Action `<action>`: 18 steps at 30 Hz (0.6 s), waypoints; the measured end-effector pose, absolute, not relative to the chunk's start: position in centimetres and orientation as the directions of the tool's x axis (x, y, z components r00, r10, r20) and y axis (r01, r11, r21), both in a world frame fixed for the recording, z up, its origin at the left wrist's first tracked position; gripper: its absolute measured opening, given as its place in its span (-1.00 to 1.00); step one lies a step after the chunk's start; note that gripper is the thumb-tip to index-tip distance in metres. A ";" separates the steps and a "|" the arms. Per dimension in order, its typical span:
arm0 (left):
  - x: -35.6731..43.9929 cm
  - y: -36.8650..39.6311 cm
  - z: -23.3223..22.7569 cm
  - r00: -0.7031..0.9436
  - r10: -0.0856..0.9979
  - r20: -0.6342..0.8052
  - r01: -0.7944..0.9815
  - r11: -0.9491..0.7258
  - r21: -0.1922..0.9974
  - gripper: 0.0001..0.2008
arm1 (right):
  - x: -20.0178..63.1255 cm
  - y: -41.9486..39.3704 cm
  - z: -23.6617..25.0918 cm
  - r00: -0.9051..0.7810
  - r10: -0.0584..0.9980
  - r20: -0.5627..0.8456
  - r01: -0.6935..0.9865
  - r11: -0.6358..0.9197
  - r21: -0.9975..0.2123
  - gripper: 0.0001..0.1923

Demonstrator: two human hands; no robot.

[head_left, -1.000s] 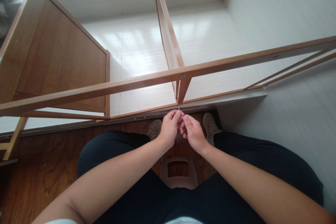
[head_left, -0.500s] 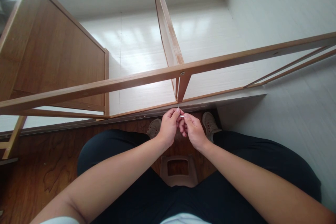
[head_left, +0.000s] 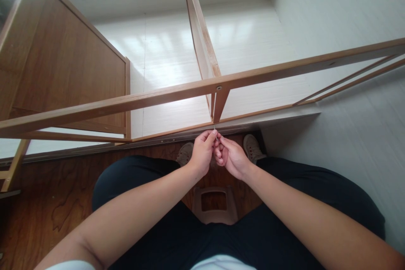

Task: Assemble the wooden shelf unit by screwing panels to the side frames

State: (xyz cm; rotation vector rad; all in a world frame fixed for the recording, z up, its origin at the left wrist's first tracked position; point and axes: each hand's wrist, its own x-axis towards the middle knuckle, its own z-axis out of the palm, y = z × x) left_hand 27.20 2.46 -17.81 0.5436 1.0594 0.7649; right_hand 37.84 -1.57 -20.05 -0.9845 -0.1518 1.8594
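Note:
A thin silver hex key (head_left: 214,127) points forward at the lower rail (head_left: 177,130) of a wooden frame, just under its middle upright (head_left: 221,103). Thumb and forefinger of my left hand (head_left: 202,149) are pinched on its shaft. At the bent end, my right hand (head_left: 232,154) is closed, its fingertips against the key and touching my left fingers. Most of the key is hidden by fingers, and I cannot tell whether its tip sits in a screw. Above the hands, the upper rail (head_left: 158,98) carries a round metal bolt head (head_left: 219,87).
A wooden end panel (head_left: 76,63) stands at the left, and a divider panel (head_left: 201,29) runs back toward the window. Pale walls (head_left: 341,4) border the right side. Below me are a plastic stool (head_left: 215,217), my shoes and the brown wooden floor (head_left: 50,211).
My right hand has turned slightly at the bent end of the hex key, which shows less now between the fingers. My left hand keeps its pinch in nearly the same place.

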 end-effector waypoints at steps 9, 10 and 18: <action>27.2 2.3 -17.9 0.281 0.790 -0.545 -0.281 0.611 0.741 -0.60 | 37.2 -1.8 -20.2 -0.084 0.847 -0.524 -0.684 -0.432 -0.588 -0.60; 27.2 2.3 -17.9 0.285 0.789 -0.544 -0.281 0.611 0.740 -0.60 | 37.2 -1.8 -20.1 -0.080 0.848 -0.523 -0.681 -0.430 -0.593 -0.60; 27.2 2.1 -17.6 0.299 0.782 -0.547 -0.278 0.620 0.734 -0.58 | 37.2 -1.9 -19.8 -0.075 0.844 -0.531 -0.654 -0.443 -0.613 -0.60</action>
